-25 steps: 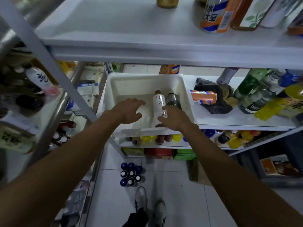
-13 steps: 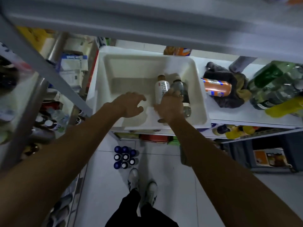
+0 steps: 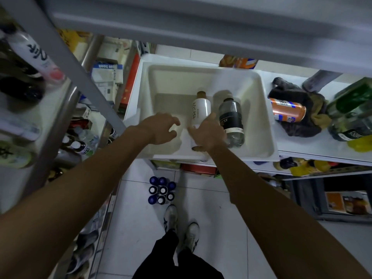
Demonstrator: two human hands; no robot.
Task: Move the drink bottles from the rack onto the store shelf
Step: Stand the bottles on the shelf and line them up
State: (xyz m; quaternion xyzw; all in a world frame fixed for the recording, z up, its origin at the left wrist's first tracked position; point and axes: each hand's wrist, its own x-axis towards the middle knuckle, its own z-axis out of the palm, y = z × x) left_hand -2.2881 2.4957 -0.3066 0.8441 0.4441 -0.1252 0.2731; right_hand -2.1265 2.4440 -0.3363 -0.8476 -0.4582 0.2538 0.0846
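A white tray [image 3: 263, 97] sits on the white store shelf [image 3: 302, 146] and holds two bottles lying side by side. The white bottle [image 3: 201, 106] with a brown cap lies left of a clear bottle with a dark label [image 3: 231, 119]. My right hand [image 3: 208, 134] is wrapped over the lower half of the white bottle, whose base shows under my palm. My left hand [image 3: 161, 128] hovers just left of it over the tray floor, fingers curled and apart, holding nothing.
An orange can [image 3: 287, 110] lies on a dark cloth [image 3: 298, 127] right of the tray, with green bottles [image 3: 352, 105] beyond. An upper shelf [image 3: 201, 23] overhangs the tray. A slanted metal post [image 3: 66, 63] stands left. Blue-capped bottles [image 3: 161, 191] stand on the floor.
The view has tilted down, so the upper shelf's top is out of sight. My right hand slid from the tray's front edge onto the white bottle and closed on it. My left hand barely moved.
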